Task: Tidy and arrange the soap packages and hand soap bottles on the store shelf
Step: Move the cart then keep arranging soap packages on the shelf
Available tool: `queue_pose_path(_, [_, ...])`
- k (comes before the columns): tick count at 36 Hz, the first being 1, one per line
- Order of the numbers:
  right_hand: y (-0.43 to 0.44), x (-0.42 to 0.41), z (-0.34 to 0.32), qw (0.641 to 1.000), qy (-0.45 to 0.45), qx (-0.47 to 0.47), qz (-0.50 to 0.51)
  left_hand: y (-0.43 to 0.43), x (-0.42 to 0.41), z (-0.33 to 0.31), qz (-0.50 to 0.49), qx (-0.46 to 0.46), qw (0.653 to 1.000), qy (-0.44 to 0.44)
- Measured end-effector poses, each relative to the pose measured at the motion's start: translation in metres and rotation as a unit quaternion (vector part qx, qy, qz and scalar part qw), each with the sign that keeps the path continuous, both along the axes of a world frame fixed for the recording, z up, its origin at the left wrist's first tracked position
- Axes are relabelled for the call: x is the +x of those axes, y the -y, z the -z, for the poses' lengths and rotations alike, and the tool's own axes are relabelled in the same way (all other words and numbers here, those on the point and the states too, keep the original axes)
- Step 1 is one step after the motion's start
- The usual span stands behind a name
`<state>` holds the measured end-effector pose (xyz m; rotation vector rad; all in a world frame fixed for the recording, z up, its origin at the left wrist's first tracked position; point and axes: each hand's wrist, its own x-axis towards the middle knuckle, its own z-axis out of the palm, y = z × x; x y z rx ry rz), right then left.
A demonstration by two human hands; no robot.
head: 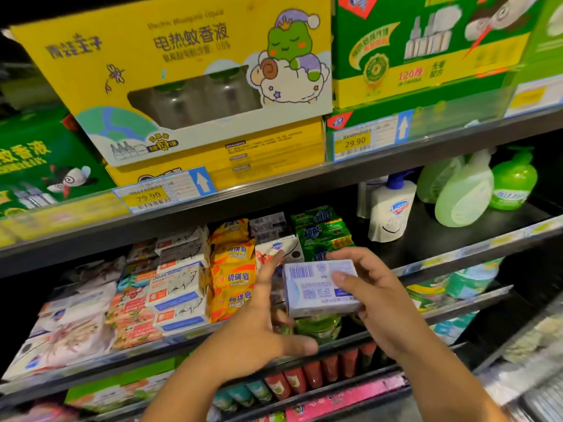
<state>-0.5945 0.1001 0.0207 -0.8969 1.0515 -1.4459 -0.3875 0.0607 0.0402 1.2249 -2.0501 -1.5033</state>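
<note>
Soap box (pixel 310 289) — in right hand (pixel 377 300), seemingly

Price tags (pixel 148 196) read 29.90; box (pixel 175 284) reads Goat Soap.

Shelf (pixel 426 239): soap packages (pixel 179 287) left, bottles (pixel 391 208) right.

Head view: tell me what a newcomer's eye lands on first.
The big yellow frog carton on the top shelf shouts loudest. At centre, the right hand holds a pale blue soap box barcode side up, the left hand touching its left end, before the soap packages. Green pump bottles glow at the middle shelf's right end.
</note>
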Motion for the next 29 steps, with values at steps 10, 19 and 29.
queue_pose_path(10, [-0.004,-0.017,-0.001,0.990,0.020,0.013,-0.140,0.006,-0.012,0.004,-0.084,-0.156,0.978,-0.106])
queue_pose_path(19, [-0.002,-0.010,-0.003,0.999,-0.023,0.002,-0.041,0.003,-0.026,-0.008,-0.138,-0.022,0.965,-0.220])
queue_pose_path(29, [-0.003,-0.016,-0.006,0.999,0.034,0.034,-0.018,0.010,-0.019,0.006,-0.033,-0.127,0.987,-0.092])
